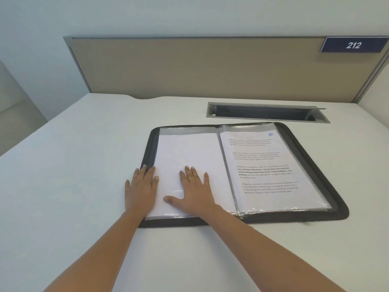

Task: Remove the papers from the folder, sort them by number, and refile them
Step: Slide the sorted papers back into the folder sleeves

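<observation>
So, both grips were wide, holding nothing: your left hand (141,188) lay flat across the folder (328,169) edge, and your right hand (194,191) pressed the blank sheet (185,150). The folder lay open on the counter (73,165), with page 10 (267,169) sleeved on the right. Sheets looked light and floppy, the sleeves (248,127) slick. Probably best to pinch a sheet's top edge at the sleeve mouth.

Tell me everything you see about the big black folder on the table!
The black fabric-looking folder lies open and flat on the white table. It holds clear plastic sleeves. The right one shows a printed paper with a blue handwritten 10 in its top corner; the left page is plain white. The left hand rests flat across the folder's left edge, the right hand on the white page.
</observation>
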The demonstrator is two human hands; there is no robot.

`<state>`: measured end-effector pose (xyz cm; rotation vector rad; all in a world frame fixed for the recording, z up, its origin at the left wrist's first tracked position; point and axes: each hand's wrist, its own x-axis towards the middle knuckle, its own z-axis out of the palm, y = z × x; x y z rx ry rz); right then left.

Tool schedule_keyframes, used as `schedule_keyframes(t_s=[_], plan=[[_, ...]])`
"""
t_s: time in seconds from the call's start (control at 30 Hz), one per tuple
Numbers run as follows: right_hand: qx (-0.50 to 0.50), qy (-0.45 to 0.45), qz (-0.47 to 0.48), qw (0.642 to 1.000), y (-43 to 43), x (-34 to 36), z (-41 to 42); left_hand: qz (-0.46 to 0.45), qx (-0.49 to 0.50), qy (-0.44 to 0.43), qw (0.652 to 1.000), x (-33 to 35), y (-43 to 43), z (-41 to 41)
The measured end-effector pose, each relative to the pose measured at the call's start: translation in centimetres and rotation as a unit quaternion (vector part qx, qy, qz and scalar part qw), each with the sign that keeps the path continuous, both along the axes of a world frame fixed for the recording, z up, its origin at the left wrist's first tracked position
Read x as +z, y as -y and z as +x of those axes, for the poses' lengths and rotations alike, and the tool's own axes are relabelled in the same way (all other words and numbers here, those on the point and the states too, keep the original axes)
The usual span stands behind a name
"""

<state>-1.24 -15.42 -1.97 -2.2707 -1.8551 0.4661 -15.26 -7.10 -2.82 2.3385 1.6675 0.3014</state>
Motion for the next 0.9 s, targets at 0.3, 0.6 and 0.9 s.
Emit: schedule_keyframes(t_s=[0.3, 0.6, 0.9], plan=[[-0.022, -0.056, 0.026, 0.998, -0.3, 0.4, 0.8, -0.028, 0.013, 0.097, 0.995, 0.0, 0.1, -0.2], [-0.306, -0.552, 0.24, 0.738, 3.2, 4.0, 6.6, -0.006, 0.001, 0.03, 1.0, -0.3, -0.2, -0.3], [-0.549, -0.481, 0.346, 0.59, 9.6, 3.2, 17.4, 0.004, -0.005, 0.009, 1.0, -0.4, -0.1, -0.1]])
